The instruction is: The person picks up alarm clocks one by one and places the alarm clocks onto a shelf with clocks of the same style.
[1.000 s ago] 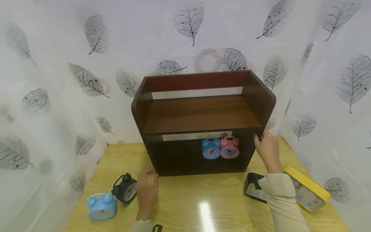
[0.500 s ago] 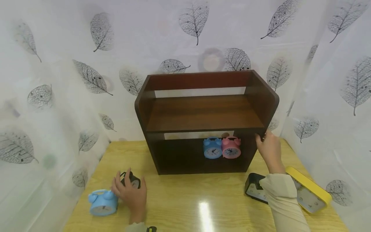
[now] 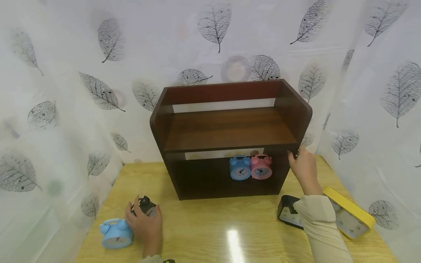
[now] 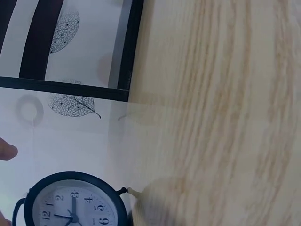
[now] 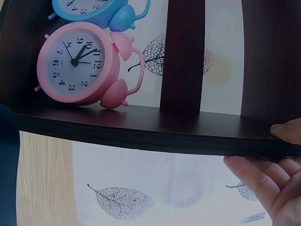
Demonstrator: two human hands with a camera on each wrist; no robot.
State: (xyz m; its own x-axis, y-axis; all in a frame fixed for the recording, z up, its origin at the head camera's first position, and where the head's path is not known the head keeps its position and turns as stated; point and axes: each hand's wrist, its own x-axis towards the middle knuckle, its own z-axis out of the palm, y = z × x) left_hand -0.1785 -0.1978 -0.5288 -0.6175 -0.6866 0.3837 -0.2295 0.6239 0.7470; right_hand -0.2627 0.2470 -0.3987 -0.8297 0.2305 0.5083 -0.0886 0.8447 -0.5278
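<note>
At the lower left of the head view, my left hand (image 3: pixel 145 225) is spread about a black twin-bell alarm clock (image 3: pixel 148 207), partly hiding it. The left wrist view shows the clock's white dial (image 4: pixel 73 207) and one fingertip (image 4: pixel 7 149) apart from it. My right hand (image 3: pixel 304 170) grips the right side panel of a dark brown wooden shelf (image 3: pixel 230 128). Its thumb (image 5: pixel 288 131) lies on the panel's inner side, with the other fingers outside. A blue alarm clock (image 3: pixel 240 168) and a pink one (image 3: pixel 261 168) stand side by side in the lower compartment.
A light blue alarm clock (image 3: pixel 116 233) lies tilted back on the wooden table (image 3: pixel 204 230), just left of my left hand. Near my right sleeve (image 3: pixel 320 215) are a black rectangular clock (image 3: pixel 288 212) and a yellow-framed one (image 3: pixel 352 215). Leaf-patterned curtain (image 3: pixel 158 44) surrounds the table.
My left hand has moved left from beside the shelf's lower left corner to the black alarm clock. My right hand has kept its grip on the shelf's side panel.
</note>
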